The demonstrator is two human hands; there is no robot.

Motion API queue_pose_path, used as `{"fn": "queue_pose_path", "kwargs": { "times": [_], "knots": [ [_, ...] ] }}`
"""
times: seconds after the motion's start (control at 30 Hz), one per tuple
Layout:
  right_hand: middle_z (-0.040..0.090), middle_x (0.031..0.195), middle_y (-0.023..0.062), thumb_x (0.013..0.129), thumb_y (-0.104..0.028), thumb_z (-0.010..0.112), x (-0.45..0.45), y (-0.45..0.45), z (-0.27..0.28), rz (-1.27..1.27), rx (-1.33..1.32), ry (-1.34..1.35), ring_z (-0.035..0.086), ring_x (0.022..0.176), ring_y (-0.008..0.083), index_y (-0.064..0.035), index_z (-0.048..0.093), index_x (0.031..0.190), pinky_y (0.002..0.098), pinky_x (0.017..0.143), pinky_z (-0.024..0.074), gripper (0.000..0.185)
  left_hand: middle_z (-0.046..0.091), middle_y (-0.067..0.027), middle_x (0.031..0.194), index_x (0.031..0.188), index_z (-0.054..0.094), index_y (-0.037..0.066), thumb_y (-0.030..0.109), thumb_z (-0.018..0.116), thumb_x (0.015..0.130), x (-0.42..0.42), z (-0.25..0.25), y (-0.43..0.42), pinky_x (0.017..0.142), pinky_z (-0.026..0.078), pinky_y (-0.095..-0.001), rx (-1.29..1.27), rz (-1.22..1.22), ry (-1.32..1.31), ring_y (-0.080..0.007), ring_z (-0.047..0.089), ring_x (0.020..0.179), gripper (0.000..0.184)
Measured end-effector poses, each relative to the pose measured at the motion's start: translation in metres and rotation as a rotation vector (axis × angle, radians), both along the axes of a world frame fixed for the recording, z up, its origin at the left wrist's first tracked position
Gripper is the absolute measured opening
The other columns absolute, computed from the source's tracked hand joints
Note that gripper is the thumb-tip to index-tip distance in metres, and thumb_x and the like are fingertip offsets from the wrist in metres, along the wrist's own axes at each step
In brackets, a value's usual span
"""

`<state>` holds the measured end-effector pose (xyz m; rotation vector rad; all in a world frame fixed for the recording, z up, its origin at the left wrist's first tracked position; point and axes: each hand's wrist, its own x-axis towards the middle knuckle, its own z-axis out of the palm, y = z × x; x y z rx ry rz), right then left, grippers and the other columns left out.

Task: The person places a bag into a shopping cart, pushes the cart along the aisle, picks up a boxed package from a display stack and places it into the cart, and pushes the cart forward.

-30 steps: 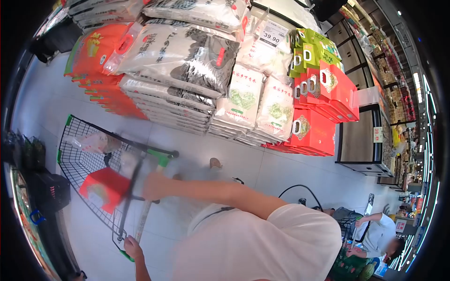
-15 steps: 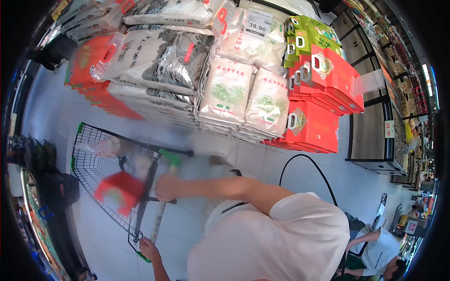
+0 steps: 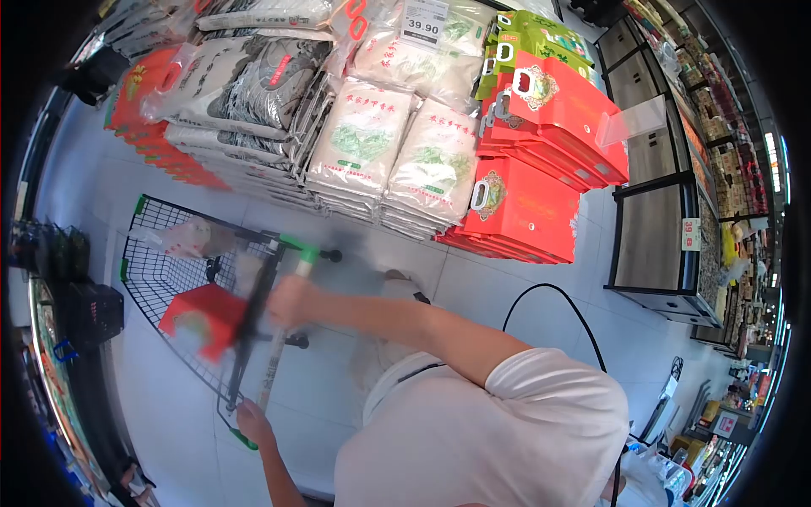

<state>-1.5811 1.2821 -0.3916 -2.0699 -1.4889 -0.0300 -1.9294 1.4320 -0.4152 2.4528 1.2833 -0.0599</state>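
Note:
A wire shopping cart (image 3: 177,232) with green corner pieces stands in front of me, at the left of the view. My right hand (image 3: 289,300), blurred by motion, is wrapped round the upper part of the cart's pale handle bar (image 3: 275,355). Lower down, my left hand (image 3: 252,417) closes on the same bar near its green end. Inside the basket lie a red package (image 3: 203,317), blurred, and a clear plastic bag (image 3: 193,237) whose contents I cannot make out.
Stacked white rice sacks (image 3: 359,139) and red gift boxes (image 3: 532,207) with white handles rise beside the cart. A wooden-fronted shelf unit (image 3: 646,228) stands to the right. Dark crates (image 3: 93,313) border the left side. A black cable (image 3: 579,317) loops near my shoulder.
The rice sacks and red boxes have shifted up and left in view. Both hands remain on the cart handle. The person at the lower right is now mostly out of sight.

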Motion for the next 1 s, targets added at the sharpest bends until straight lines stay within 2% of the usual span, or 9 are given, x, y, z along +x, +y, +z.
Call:
{"fn": "queue_pose_path", "kwargs": {
  "times": [0.2, 0.33, 0.53, 0.7, 0.83, 0.93, 1.0],
  "knots": [
    [0.062, 0.055, 0.0083, 0.075, -0.034, 0.057, 0.007, -0.067, 0.024, 0.097, -0.144, 0.05, 0.063, 0.054, 0.0278, -0.0092, 0.066, 0.056, 0.0395, 0.058, 0.0504, 0.032, 0.061, -0.0257, 0.077, 0.08, 0.056, -0.005, 0.036, 0.042, 0.1, 0.012, 0.027, -0.078, 0.066, 0.043, -0.0555, 0.023, 0.046, 0.059, -0.0472, 0.058, 0.076, 0.048],
    [0.063, 0.056, 0.0092, 0.079, -0.032, 0.056, 0.016, -0.116, 0.04, 0.185, -0.229, 0.037, 0.063, 0.055, 0.0288, -0.0081, 0.066, 0.057, 0.0402, 0.06, 0.0503, 0.034, 0.059, -0.0249, 0.076, 0.079, 0.057, -0.003, 0.032, 0.044, 0.1, 0.002, 0.014, -0.123, 0.064, 0.041, -0.0556, 0.087, 0.045, -0.024, -0.0464, 0.058, 0.074, 0.043],
    [0.062, 0.055, 0.0097, 0.079, -0.031, 0.056, 0.021, -0.189, 0.048, 0.203, -0.147, 0.085, 0.062, 0.054, 0.0293, -0.0074, 0.066, 0.057, 0.0412, 0.06, 0.0494, 0.034, 0.057, -0.0246, 0.075, 0.079, 0.057, -0.002, 0.032, 0.045, 0.099, 0.008, 0.03, -0.207, 0.064, 0.04, -0.0551, 0.033, 0.053, -0.024, -0.0463, 0.056, 0.073, 0.042],
    [0.063, 0.057, 0.0096, 0.08, -0.029, 0.054, 0.019, -0.243, 0.046, 0.214, -0.24, 0.058, 0.062, 0.054, 0.028, -0.0094, 0.065, 0.056, 0.0409, 0.059, 0.049, 0.033, 0.058, -0.0226, 0.08, 0.08, 0.057, -0.001, 0.033, 0.047, 0.098, 0.004, 0.033, -0.264, 0.069, 0.041, -0.0533, 0.016, 0.094, -0.004, -0.0452, 0.056, 0.078, 0.04],
    [0.063, 0.058, 0.0093, 0.08, -0.03, 0.054, 0.01, -0.291, 0.051, 0.178, -0.188, 0.069, 0.063, 0.054, 0.0275, -0.0094, 0.064, 0.056, 0.041, 0.059, 0.0492, 0.033, 0.058, -0.0226, 0.08, 0.082, 0.057, -0.001, 0.033, 0.047, 0.098, -0.002, 0.042, -0.309, 0.069, 0.041, -0.0535, -0.002, 0.083, -0.006, -0.0452, 0.055, 0.079, 0.039],
    [0.064, 0.058, 0.0089, 0.081, -0.03, 0.054, 0.002, -0.327, 0.061, 0.142, -0.195, 0.094, 0.062, 0.054, 0.0277, -0.0091, 0.064, 0.057, 0.0408, 0.061, 0.0495, 0.034, 0.055, -0.0205, 0.065, 0.07, 0.051, -0.001, 0.031, 0.051, 0.097, 0.0, 0.054, -0.348, 0.056, 0.038, -0.0515, 0.177, 0.038, -0.156, -0.0422, 0.056, 0.062, 0.041],
    [0.064, 0.061, 0.0086, 0.082, -0.031, 0.054, -0.006, -0.349, 0.064, 0.154, -0.226, 0.057, 0.062, 0.056, 0.028, -0.011, 0.065, 0.06, 0.0415, 0.062, 0.0492, 0.032, 0.055, -0.0197, 0.065, 0.07, 0.052, 0.0, 0.031, 0.051, 0.097, -0.01, 0.055, -0.368, 0.055, 0.039, -0.0506, 0.192, 0.056, -0.129, -0.0416, 0.056, 0.062, 0.041]
  ]
}}
